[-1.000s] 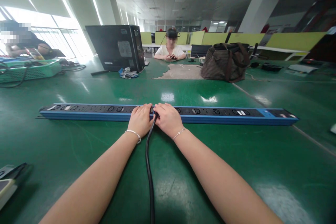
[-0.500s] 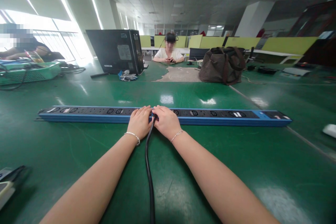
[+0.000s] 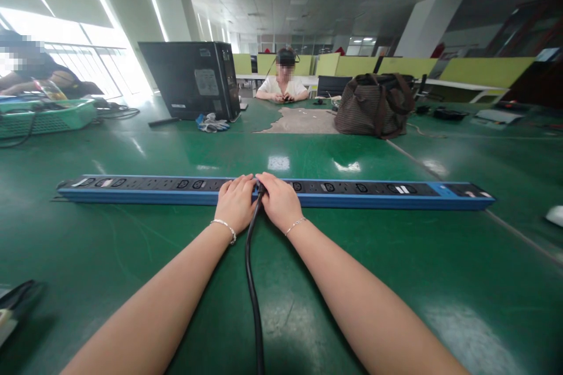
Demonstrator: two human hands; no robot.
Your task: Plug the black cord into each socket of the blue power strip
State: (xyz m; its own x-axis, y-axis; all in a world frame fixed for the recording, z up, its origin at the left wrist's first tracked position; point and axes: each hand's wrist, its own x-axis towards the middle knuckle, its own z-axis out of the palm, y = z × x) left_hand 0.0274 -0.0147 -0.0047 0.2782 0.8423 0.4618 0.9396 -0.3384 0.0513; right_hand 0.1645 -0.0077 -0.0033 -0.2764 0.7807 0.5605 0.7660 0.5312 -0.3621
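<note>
From my end, the long blue metal power strip with black sockets (image 3: 373,202) lies flat, running crosswise on the glossy green table (image 3: 109,234). My left hand (image 3: 236,205) lies over its middle, fingers side by side; my right hand (image 3: 281,202) is just beside it, fingers curled at the upper end of a thick black cable (image 3: 251,269). The fingers hide that end, so I cannot tell whether either grip is clamped on it.

I judge the strip rigid and fairly heavy for its length, with smooth sides that could slide; I'd steady it across both long edges near the middle. The cable looks springy and bends only in broad curves, so I'd take it by its firm end, since its free length could tug sideways.
</note>
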